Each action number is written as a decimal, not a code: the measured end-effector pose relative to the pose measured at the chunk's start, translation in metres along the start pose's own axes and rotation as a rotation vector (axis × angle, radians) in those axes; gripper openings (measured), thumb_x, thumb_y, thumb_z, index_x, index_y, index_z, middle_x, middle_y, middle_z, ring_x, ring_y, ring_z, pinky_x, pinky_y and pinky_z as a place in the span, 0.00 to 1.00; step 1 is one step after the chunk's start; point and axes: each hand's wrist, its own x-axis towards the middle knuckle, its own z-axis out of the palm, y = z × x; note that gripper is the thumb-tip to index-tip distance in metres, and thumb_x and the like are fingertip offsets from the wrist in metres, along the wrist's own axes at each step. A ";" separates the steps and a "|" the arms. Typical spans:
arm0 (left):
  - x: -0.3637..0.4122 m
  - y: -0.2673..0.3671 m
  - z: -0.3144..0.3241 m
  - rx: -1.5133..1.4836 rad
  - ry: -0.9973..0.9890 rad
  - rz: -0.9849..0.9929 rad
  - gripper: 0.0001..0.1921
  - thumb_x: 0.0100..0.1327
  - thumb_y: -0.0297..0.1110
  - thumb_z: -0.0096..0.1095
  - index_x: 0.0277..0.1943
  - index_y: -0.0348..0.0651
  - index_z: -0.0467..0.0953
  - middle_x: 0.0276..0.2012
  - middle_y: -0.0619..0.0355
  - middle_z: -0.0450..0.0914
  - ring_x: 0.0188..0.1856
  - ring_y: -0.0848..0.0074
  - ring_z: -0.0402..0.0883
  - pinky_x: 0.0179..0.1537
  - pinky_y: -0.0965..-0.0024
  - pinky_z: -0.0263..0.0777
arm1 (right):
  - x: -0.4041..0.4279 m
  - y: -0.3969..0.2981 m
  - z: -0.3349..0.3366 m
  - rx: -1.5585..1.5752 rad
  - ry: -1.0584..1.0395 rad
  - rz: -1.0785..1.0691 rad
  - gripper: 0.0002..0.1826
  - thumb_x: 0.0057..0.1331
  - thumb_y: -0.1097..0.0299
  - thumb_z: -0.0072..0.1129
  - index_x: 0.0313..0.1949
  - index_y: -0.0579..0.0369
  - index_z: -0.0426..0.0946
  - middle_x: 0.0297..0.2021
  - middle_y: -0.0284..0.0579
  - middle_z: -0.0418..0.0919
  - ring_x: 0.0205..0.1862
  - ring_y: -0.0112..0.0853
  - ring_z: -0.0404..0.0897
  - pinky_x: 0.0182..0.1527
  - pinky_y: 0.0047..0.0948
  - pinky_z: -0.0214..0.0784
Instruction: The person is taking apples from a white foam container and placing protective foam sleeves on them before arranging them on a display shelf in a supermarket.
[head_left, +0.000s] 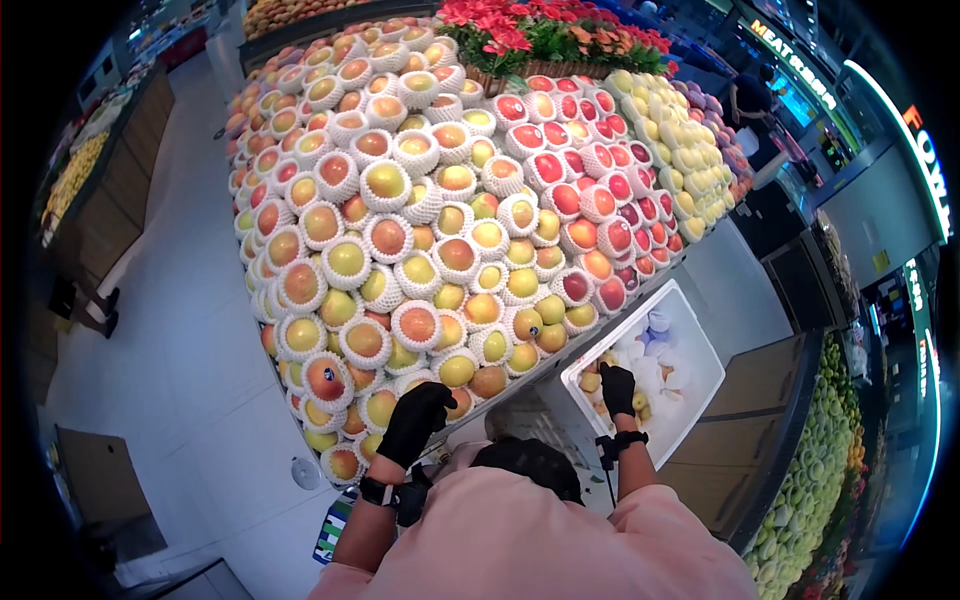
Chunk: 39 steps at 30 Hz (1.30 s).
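Note:
My left hand (418, 424), in a black glove, is at the front edge of a sloping heap of apples. Its fingers curl down beside a reddish apple (460, 405); whether they grip anything is hidden. To the right, my right hand (619, 390), also black-gloved, reaches down into a white foam box (694, 382). Its fingertips are by yellowish fruit (590, 381) in the box's left part, and I cannot tell if they hold any. White wrapping and a purple piece (658, 330) lie in the same box. Many heaped apples (390, 236) wear white foam nets.
Redder apples (566, 199) and yellow fruit (686, 161) fill the stand's right side, behind them a flower planter (555, 45). A green fruit stand (795, 480) is at the right. A person's legs (97, 307) show on the left floor; another person (750, 97) stands far right.

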 end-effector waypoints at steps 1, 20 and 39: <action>0.001 -0.004 0.001 0.019 -0.028 -0.001 0.07 0.54 0.18 0.54 0.36 0.37 0.71 0.28 0.56 0.72 0.27 0.72 0.72 0.29 0.72 0.67 | -0.016 0.011 0.004 -0.094 -0.068 0.007 0.04 0.61 0.68 0.49 0.33 0.51 0.73 0.19 0.44 0.74 0.21 0.41 0.76 0.21 0.40 0.64; 0.023 -0.007 0.095 0.363 -0.132 0.069 0.08 0.66 0.26 0.47 0.29 0.44 0.65 0.24 0.61 0.66 0.28 0.76 0.67 0.32 0.73 0.64 | -0.121 0.126 0.055 0.705 -0.760 1.127 0.15 0.57 0.63 0.59 0.17 0.60 0.77 0.14 0.46 0.76 0.12 0.33 0.73 0.14 0.31 0.66; 0.026 0.044 0.230 0.491 0.100 -0.060 0.06 0.60 0.28 0.57 0.28 0.42 0.70 0.25 0.57 0.71 0.31 0.71 0.72 0.36 0.71 0.67 | -0.086 0.119 0.128 0.721 -0.591 0.519 0.13 0.56 0.62 0.57 0.38 0.55 0.80 0.36 0.54 0.80 0.37 0.40 0.80 0.42 0.36 0.73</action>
